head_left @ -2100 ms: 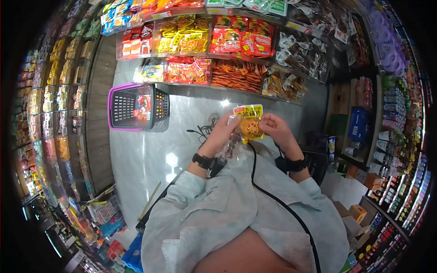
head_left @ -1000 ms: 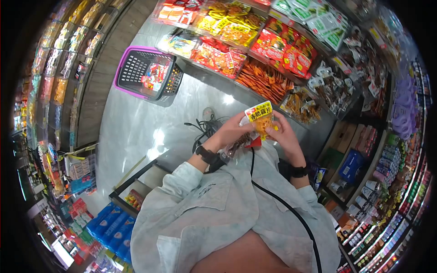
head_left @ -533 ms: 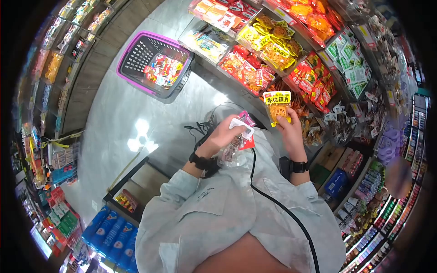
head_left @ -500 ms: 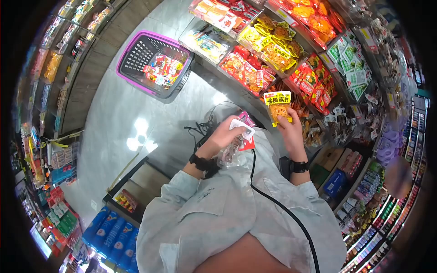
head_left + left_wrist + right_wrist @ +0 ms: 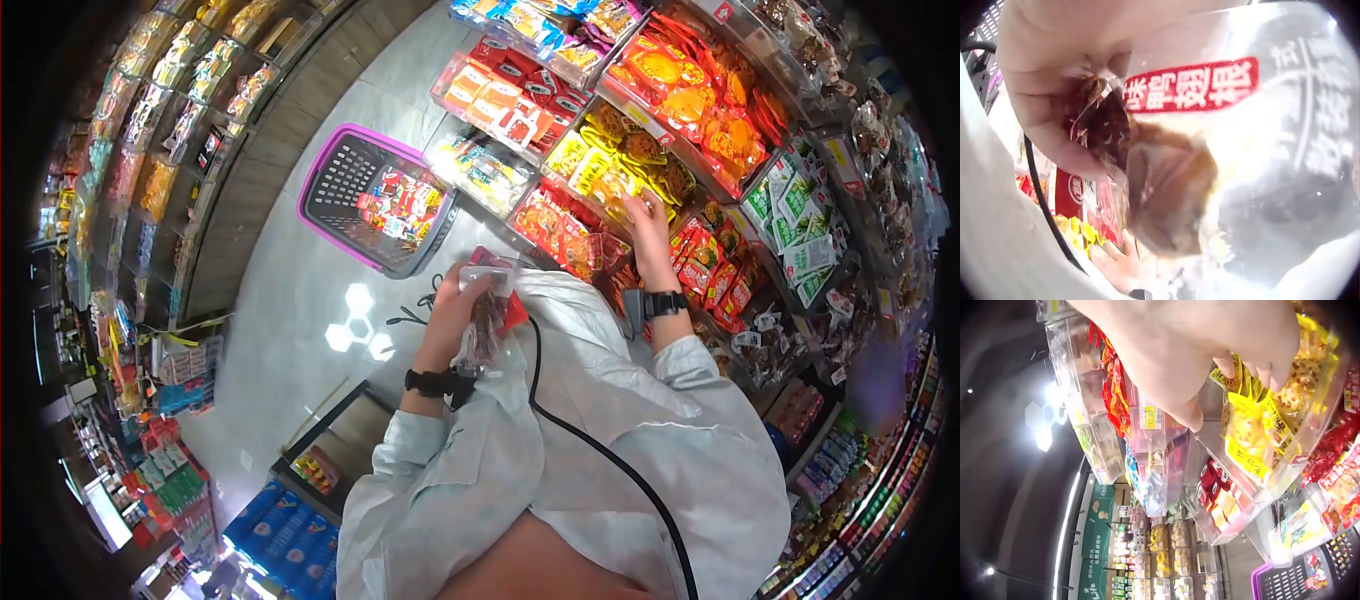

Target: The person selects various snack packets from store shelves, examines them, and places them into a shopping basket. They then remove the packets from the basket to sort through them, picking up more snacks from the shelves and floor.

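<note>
While our creased, pale shirt [image 5: 630,420] is filling the near view, our left hand [image 5: 455,305] is curling its fingers and thumb round a clear plastic packet [image 5: 1229,150]. Dark brown, glossy contents are showing through its crinkled film, and red and white lettering is running across it. Just beside that grip, a red packet [image 5: 515,312] is jutting out.

Farther out, our right hand [image 5: 650,232] is hanging over yellow packets [image 5: 1250,434] in a stiff, clear-walled bin [image 5: 1288,472]. Its thumb is standing well apart from the bent fingers, and we are seeing nothing in its grasp; whether its fingertips are touching the packets we cannot tell. Those packets are shining and bulging, round, pitted slices showing through. Next to them, slick red packets [image 5: 565,230] are lying heaped.

Beyond, a basket [image 5: 345,180] of perforated dark plastic with a smooth purple rim is standing on glossy grey floor [image 5: 270,290], holding small, bright packets [image 5: 400,207]. Farthest off, hexagonal lamps [image 5: 1038,425] are glowing against a dark ceiling [image 5: 997,487].
</note>
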`<state>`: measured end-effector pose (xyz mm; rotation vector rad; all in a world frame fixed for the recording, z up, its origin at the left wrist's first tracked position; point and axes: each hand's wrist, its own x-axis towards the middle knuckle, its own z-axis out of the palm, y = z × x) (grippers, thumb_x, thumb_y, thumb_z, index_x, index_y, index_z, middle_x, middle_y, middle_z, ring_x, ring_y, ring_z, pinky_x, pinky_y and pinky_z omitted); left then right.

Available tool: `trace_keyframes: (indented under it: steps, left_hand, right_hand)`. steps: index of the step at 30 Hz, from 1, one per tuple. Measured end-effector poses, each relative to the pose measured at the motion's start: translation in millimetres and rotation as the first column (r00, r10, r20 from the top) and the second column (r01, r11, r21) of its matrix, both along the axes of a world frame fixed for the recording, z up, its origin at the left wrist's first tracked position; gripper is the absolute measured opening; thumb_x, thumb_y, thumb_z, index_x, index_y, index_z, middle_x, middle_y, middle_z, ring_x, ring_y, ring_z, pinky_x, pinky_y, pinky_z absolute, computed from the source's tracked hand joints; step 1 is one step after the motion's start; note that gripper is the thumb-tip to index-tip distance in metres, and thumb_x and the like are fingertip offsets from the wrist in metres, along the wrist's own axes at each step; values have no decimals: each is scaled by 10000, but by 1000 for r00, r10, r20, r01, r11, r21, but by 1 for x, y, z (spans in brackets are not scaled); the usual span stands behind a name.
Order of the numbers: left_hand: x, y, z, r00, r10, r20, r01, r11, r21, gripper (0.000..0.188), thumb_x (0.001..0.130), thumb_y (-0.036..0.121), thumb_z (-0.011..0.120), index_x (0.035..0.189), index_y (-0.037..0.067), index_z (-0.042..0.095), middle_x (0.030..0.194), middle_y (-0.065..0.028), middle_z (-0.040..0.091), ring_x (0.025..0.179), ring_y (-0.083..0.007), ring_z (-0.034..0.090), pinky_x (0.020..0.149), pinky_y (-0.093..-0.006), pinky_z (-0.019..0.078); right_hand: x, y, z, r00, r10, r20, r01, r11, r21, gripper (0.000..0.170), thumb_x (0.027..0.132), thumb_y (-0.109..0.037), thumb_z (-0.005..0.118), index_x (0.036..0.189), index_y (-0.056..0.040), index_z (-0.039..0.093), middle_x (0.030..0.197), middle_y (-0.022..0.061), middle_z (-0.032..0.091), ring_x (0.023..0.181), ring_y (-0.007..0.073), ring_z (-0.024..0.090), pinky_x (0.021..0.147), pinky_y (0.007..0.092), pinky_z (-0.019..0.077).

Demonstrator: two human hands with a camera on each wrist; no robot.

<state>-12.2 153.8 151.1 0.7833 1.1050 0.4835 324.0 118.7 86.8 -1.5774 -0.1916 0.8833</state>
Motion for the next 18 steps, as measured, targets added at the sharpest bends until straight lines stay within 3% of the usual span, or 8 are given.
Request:
trace_keyframes:
  steps: [1, 4, 5, 8, 11, 14, 15, 18]
  left_hand:
    - [9, 3, 2, 999, 37, 29, -37, 999, -29, 250, 1012, 127, 561, 1247, 40, 558, 967, -61, 688, 767, -142, 683, 659, -285, 564]
    - [24, 16, 7, 996, 33, 80, -27, 996, -79, 220, 1023, 129, 523, 1218, 30, 548, 1014, -85, 682, 786, -157, 681, 660, -308, 578]
    - [28, 19, 11, 996, 21, 88, -13, 996, -86, 218, 1023, 132, 519, 1212, 29, 548, 1024, -87, 681, 793, -158, 680, 661, -312, 580]
    - [45, 43, 23, 991, -47, 129, 49, 999, -9, 236, 1001, 122, 517, 1214, 26, 549, 1096, -88, 669, 892, -156, 678, 722, -315, 586]
    - [62, 61, 30, 962, -135, 237, 107, 986, 125, 283, 974, 94, 532, 1247, 22, 539, 1152, -89, 655, 982, -153, 667, 827, -311, 574]
    - [76, 67, 24, 971, -149, 188, 144, 989, 38, 309, 965, 78, 536, 1269, 21, 538, 1169, -93, 656, 978, -151, 668, 843, -298, 562]
    - [80, 69, 26, 966, -212, 146, 208, 977, 45, 327, 958, 59, 534, 1283, 18, 533, 1167, -86, 656, 980, -147, 665, 856, -295, 555]
    - [93, 71, 34, 957, -269, 112, 268, 963, 23, 323, 956, 49, 531, 1278, 22, 529, 1130, -67, 651, 996, -134, 654, 859, -288, 550]
  right_hand:
    - [9, 11, -11, 991, 47, 123, -41, 998, -52, 583, 933, -280, 748, 1394, -11, 516, 1316, 143, 597, 1243, 198, 546, 1053, 348, 429]
    - [17, 17, -4, 974, 163, 160, -148, 983, -105, 516, 943, -268, 739, 1349, -5, 560, 1328, 133, 588, 1221, 191, 555, 1044, 322, 434]
    - [15, 16, -2, 982, 170, 87, -165, 985, -55, 408, 956, -227, 721, 1278, -5, 608, 1266, 100, 631, 1160, 160, 589, 998, 294, 455]
    - [9, 2, 2, 945, 328, 3, -328, 945, 7, 329, 956, -156, 713, 1231, -6, 614, 1099, 64, 700, 1035, 119, 642, 939, 265, 489]
    - [-6, -6, 14, 864, 480, -155, -471, 877, 89, 270, 968, -120, 692, 1208, -17, 624, 1084, 56, 703, 1027, 108, 649, 911, 253, 507]
    - [-24, -12, 23, 810, 580, -82, -562, 809, 171, 252, 983, -101, 676, 1208, -2, 618, 1126, 61, 684, 1048, 111, 650, 941, 274, 512]
    - [-28, -12, 28, 799, 574, -177, -543, 816, 198, 277, 980, -87, 674, 1232, 8, 611, 1154, 68, 670, 1056, 116, 646, 950, 275, 511]
    - [-41, -5, 41, 753, 658, 0, -645, 737, 203, 323, 970, -68, 677, 1269, 20, 594, 1154, 66, 665, 1060, 127, 644, 942, 274, 518]
